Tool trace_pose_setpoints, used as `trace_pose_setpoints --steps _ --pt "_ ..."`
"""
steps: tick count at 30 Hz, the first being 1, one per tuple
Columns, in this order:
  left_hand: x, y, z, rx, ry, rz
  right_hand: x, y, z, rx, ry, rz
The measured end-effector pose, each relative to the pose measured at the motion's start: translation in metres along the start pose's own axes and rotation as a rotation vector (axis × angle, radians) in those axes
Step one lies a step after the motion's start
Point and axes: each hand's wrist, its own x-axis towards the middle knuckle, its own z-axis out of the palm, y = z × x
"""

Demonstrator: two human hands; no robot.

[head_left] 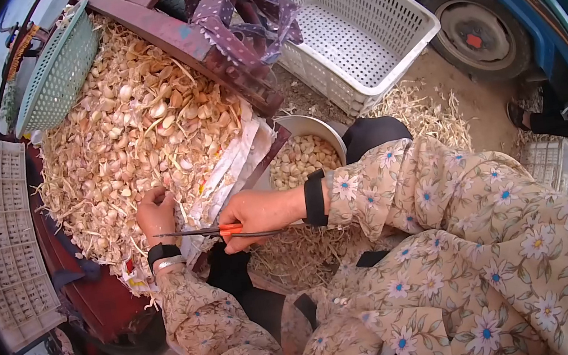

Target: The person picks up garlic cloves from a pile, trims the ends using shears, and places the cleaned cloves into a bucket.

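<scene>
My right hand [263,211] is closed around the orange handles of a pair of scissors [194,232], whose dark blades point left across my left wrist area. At the near edge of a big heap of garlic [136,133], my left hand [156,213] has its fingers curled together against the bulbs. Whatever lies between those fingertips is too small and hidden to make out. The heap has dry stalks and loose skins mixed in and rests partly on a white sack [243,147]. Just beyond my right wrist stands a pale bucket [330,134] holding peeled-looking garlic pieces [301,157].
A white plastic crate [385,69] sits beyond the bucket, near a blue vehicle's wheel [477,30]. A green basket [58,71] leans at the heap's far left. Polka-dot cloth [231,10] hangs on a red metal frame [130,10]. Another person's foot [519,117] shows at right.
</scene>
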Motion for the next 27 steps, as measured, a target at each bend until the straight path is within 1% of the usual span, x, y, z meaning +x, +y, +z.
trace_pose_setpoints --steps 1,2,4,6,9,11,13,14,17,18,20,22,26,27 --pt "-0.002 0.001 -0.002 0.016 -0.007 0.022 0.001 0.001 0.001 0.015 -0.006 0.003" --pt "-0.007 0.002 -0.003 0.032 -0.026 -0.019 0.001 0.001 0.003 0.006 -0.009 -0.003" --pt "-0.008 -0.005 -0.005 0.037 -0.017 -0.036 0.003 0.001 0.002 -0.017 -0.009 -0.02" --pt "-0.01 -0.002 -0.004 0.0 -0.017 -0.059 0.006 0.003 0.0 0.01 0.019 -0.011" --pt "-0.011 0.002 -0.007 0.064 -0.058 -0.073 0.01 0.006 -0.004 0.031 0.058 0.006" --pt "-0.013 -0.008 -0.008 0.007 0.008 -0.017 0.012 0.008 -0.009 0.041 0.093 0.003" --pt "-0.026 0.003 -0.008 -0.041 0.108 0.036 0.016 0.012 -0.011 0.057 0.135 -0.01" --pt "-0.033 0.007 -0.012 -0.205 0.108 -0.062 0.018 0.013 -0.012 0.076 0.162 -0.016" --pt "-0.054 0.02 -0.021 -0.974 0.186 -0.093 0.014 0.003 -0.015 0.018 0.212 0.06" --pt "-0.064 0.025 -0.028 -1.125 0.123 -0.072 0.014 0.003 -0.015 -0.087 0.246 0.038" --pt "-0.085 0.044 -0.032 -1.236 0.09 -0.024 0.014 0.002 -0.012 -0.297 0.311 -0.009" --pt "-0.104 0.055 -0.035 -1.318 0.051 0.035 0.007 -0.005 -0.008 -0.345 0.327 -0.017" --pt "-0.12 0.059 -0.036 -1.201 0.084 0.14 -0.004 -0.013 -0.005 -0.492 0.362 -0.02" --pt "-0.122 0.059 -0.035 -1.165 0.105 0.124 -0.005 -0.013 -0.005 -0.517 0.348 -0.022"
